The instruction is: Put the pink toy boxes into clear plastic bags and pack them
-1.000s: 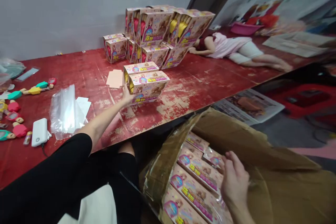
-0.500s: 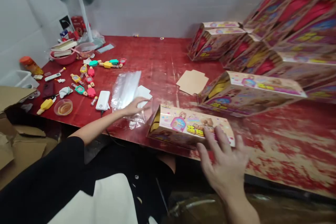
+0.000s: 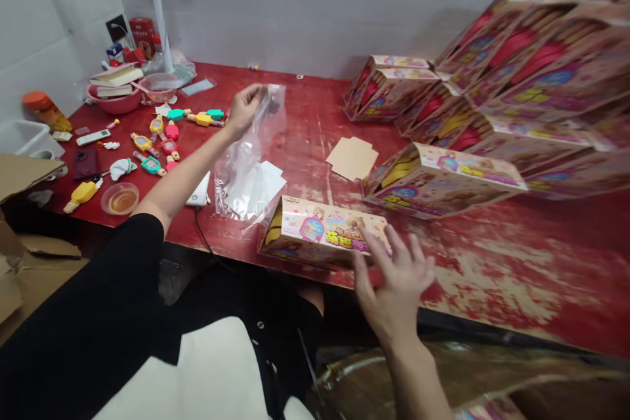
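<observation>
My left hand [image 3: 245, 111] is raised over the left-middle of the table, its fingers pinched on the upper end of a clear plastic bag [image 3: 251, 151]. The bag hangs down over other clear bags and white cards [image 3: 268, 184]. Spread fingers of my right hand [image 3: 396, 275] are at the right end of a printed box [image 3: 327, 230], which lies by the table's front edge; whether they touch it is hard to tell. Yellow shows inside the box's open left end. A second printed box [image 3: 450, 177] stands behind it to the right.
Stacked printed boxes [image 3: 536, 79] fill the right back. Brown card pieces [image 3: 352, 157] lie mid-table. At left are toy watches [image 3: 149, 165], a power bank [image 3: 199, 190], a small bowl [image 3: 119, 199], a pink basin [image 3: 115, 104] and a fan [image 3: 160, 20].
My left hand has moved up and away from me, lifting one end of a clear bag. My right hand stays spread by the near box. The view has shifted slightly.
</observation>
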{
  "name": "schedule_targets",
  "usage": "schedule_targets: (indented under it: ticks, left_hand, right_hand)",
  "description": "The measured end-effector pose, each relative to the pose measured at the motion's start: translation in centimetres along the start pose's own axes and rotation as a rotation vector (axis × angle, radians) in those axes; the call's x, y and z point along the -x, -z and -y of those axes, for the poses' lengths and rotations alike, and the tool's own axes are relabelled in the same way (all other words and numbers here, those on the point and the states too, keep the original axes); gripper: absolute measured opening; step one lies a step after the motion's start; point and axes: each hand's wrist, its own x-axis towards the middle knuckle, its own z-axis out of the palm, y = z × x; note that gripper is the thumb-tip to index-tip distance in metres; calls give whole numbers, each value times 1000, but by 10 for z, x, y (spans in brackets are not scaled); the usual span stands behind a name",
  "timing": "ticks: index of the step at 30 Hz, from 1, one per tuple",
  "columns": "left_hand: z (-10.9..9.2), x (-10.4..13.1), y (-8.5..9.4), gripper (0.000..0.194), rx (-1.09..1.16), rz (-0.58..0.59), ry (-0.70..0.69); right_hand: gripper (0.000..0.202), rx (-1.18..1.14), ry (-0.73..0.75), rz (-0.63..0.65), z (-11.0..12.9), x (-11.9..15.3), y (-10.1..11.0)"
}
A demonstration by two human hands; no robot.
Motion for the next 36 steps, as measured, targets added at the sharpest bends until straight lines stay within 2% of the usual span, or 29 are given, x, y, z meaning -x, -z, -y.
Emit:
schedule_targets:
  ticks: [2, 4, 7, 8, 9, 10, 11, 13, 14, 16, 18, 19, 21, 23, 26, 28, 32, 36]
  left_hand:
    - [-37, -11, -9, 30, 289, 36, 2]
    - [-73, -1, -19, 30, 422, 97, 32]
    - [-111, 39, -33, 39, 484, 175, -89]
    - [-118, 53, -36, 42, 450, 167, -165]
    - [-122, 67, -37, 44, 403, 148, -235]
    - [-123, 79, -37, 44, 356, 127, -289]
    - [-124, 88, -35, 43, 305, 118, -324]
    - [-125, 103, -29, 39, 186, 170, -351]
    - [-127, 109, -27, 37, 119, 200, -363]
    - [-135, 122, -29, 36, -27, 153, -414]
    - [-146, 140, -43, 41, -116, 114, -475]
    - [-151, 150, -55, 43, -135, 158, -495]
    - [-155, 169, -80, 39, -121, 338, -482]
    - [-150, 182, -103, 35, -40, 434, -366]
    - [-137, 189, -123, 43, 114, 360, -90]
    - [-130, 192, -131, 43, 170, 353, 26]
    - [-125, 205, -149, 46, 263, 401, 82]
    - [-122, 209, -157, 43, 272, 288, 85]
  right_hand:
    - [42, -353, -117, -91, 27, -20, 3]
    - [47, -798, -294, -78, 53, -45, 2]
    - [68, -1341, -559, 172, 79, -81, -3]
    - [73, -1445, -611, 245, 83, -90, -5]
    - [73, -1505, -638, 262, 84, -96, -6]
    - [69, -1523, -640, 208, 83, -100, -7]
    - [63, -1506, -620, 95, 80, -102, -7]
    - [51, -1418, -545, -156, 68, -99, -2]
    - [49, -1370, -506, -231, 62, -96, 2]
    - [46, -1279, -448, -245, 53, -88, 14]
    - [43, -1204, -407, -196, 51, -80, 25]
    - [42, -1184, -392, -178, 52, -77, 30]
    - [46, -1176, -377, -173, 54, -72, 38]
    - [57, -1177, -406, -224, 51, -68, 41]
    - [61, -1146, -497, -349, 34, -63, 42]
    - [60, -1145, -533, -376, 23, -60, 42]
    - [60, -1133, -492, -335, 26, -57, 44]
    - [57, -1031, -478, -354, 30, -52, 56]
